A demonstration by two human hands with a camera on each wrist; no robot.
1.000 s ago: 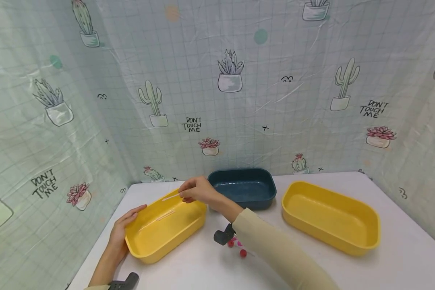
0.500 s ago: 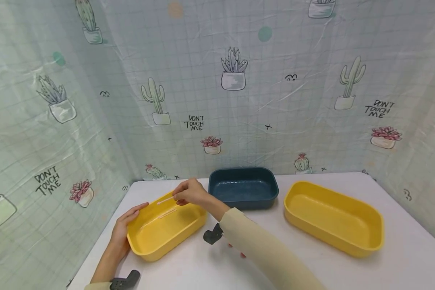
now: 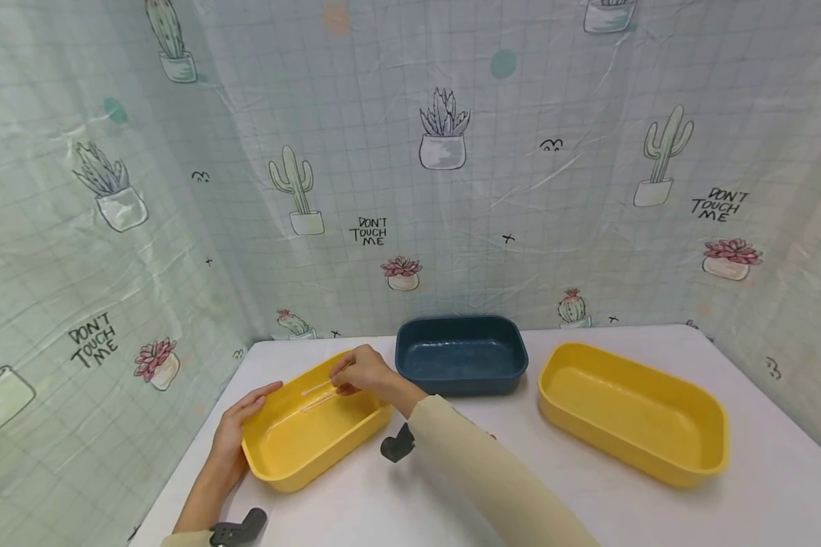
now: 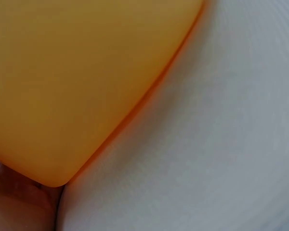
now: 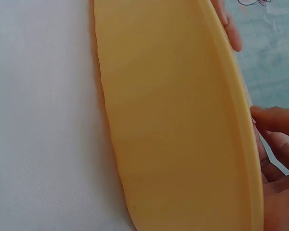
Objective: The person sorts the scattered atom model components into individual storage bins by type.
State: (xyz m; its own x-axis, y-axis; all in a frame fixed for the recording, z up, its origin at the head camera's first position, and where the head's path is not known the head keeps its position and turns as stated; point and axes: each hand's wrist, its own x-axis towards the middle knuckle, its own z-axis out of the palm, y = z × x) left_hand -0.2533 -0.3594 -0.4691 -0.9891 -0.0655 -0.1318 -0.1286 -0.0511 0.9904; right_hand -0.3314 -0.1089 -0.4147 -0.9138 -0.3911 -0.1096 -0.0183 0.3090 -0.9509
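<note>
My left hand (image 3: 234, 425) rests against the outer left end of a yellow rectangular bin (image 3: 331, 454), its fingers stretched along the rim. Over the bin's far right part, my right hand (image 3: 364, 371) pinches a thin pale cotton swab (image 3: 315, 388) between thumb and fingers. Another slim pale stick (image 3: 318, 403) lies on the bin floor, perhaps with a second one in line with it. In the right wrist view the bin wall (image 5: 173, 115) hides what the right fingertips (image 5: 274, 118) hold. The left wrist view has mostly the bin's outside (image 4: 86, 86).
A dark blue bin (image 3: 461, 384) stands at the back middle of the white table (image 3: 492, 501). To the right is a second yellow bin (image 3: 622, 448). A small red thing (image 3: 492, 436) peeks out behind the right sleeve (image 3: 479, 471). A patterned curtain hangs behind.
My right hand has moved a little left, then dipped lower into the bin with the swab. The right sleeve now covers most of the red and pink things. My left hand stays put.
</note>
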